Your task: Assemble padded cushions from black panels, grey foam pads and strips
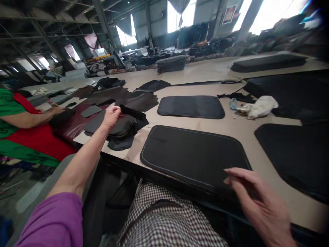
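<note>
My left hand [112,116] pinched a black strip [134,113]; likely light, floppy, best gripped by its end. My right hand [262,202] hung fingers parted, near a stiffer-looking panel [190,154].

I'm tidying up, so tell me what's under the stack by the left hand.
Dark pieces stick out below the stack, near the edge of the table; anything deeper is covered.

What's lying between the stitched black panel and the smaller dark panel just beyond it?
Nothing: the head view shows only bare beige tabletop between the stitched panel and the smaller panel.
</note>
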Available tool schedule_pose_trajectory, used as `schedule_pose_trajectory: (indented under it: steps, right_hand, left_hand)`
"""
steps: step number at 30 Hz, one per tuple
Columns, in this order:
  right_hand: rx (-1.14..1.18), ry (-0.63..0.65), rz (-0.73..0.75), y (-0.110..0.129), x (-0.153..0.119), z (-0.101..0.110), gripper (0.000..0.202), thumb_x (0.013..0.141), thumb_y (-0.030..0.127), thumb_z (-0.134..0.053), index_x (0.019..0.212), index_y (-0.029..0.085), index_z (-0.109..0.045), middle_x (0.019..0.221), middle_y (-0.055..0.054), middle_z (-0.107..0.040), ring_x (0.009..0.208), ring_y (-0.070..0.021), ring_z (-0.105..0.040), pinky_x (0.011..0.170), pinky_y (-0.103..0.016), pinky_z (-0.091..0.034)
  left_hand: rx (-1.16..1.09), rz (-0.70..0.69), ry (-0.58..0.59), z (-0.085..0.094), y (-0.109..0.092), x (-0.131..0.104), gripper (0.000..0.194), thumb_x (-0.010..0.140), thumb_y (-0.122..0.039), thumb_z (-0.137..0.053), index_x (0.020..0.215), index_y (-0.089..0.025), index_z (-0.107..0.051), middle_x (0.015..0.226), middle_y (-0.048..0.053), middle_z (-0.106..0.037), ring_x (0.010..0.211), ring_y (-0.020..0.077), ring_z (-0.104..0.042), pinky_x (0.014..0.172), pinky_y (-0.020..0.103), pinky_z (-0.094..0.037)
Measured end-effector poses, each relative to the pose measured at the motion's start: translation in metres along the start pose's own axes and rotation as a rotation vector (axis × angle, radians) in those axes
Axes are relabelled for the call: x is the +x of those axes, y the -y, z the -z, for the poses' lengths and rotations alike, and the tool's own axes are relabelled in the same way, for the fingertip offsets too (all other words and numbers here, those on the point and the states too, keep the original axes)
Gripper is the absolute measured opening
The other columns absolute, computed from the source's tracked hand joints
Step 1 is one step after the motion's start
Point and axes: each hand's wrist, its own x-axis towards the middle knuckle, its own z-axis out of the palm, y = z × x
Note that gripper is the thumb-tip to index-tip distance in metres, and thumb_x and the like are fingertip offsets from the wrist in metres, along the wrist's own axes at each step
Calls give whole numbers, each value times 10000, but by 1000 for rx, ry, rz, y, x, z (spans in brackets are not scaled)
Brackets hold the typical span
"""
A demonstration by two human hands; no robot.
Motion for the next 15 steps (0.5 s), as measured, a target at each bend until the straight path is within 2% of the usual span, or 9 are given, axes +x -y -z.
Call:
schedule_pose_trajectory:
  steps: [5, 9, 12, 14, 15]
  right_hand:
    - [82, 159, 92, 13, 4, -32, 185, 1047, 318, -597, 1194, 281, -702, 1135, -37, -696, 898, -188, -710, 874, -317, -577]
    - [97, 220, 125, 15, -6, -41, 167, 1038, 303, -605, 1158, 271, -716, 1191, -43, -693, 953, -193, -720, 865, -287, -609]
    - [102, 257, 123, 7, -17, -40, 163, 1025, 319, -630, 1152, 266, -718, 1210, -40, -695, 1014, -201, -714, 915, -276, -604]
    - [82, 282, 97, -1, -25, -37, 183, 1017, 360, -649, 1157, 266, -718, 1221, -34, -697, 1059, -211, -703, 1003, -290, -569]
    - [70, 299, 76, -6, -28, -36, 201, 1017, 383, -650, 1165, 266, -718, 1230, -32, -696, 1077, -217, -697, 1041, -302, -549]
  left_hand:
    - [89, 66, -37, -13, 4, 20, 63, 970, -188, -536, 963, -145, -582, 782, 29, -678, 786, 140, -702, 805, 315, -506]
    - [249, 46, 68, -37, 8, 33, 56, 846, -124, -628, 858, -144, -678, 826, 55, -742, 882, 171, -709, 903, 317, -495]
    - [338, 2, 163, -48, 11, 27, 145, 753, -87, -689, 850, -179, -748, 949, 67, -788, 987, 223, -708, 958, 336, -510]
    - [379, -18, 170, -43, 14, 15, 224, 778, -98, -673, 952, -192, -779, 1103, 76, -790, 1075, 230, -694, 1017, 339, -490]
    - [400, -27, 163, -35, 16, 7, 255, 803, -117, -662, 1014, -193, -783, 1163, 80, -780, 1102, 228, -684, 1037, 339, -479]
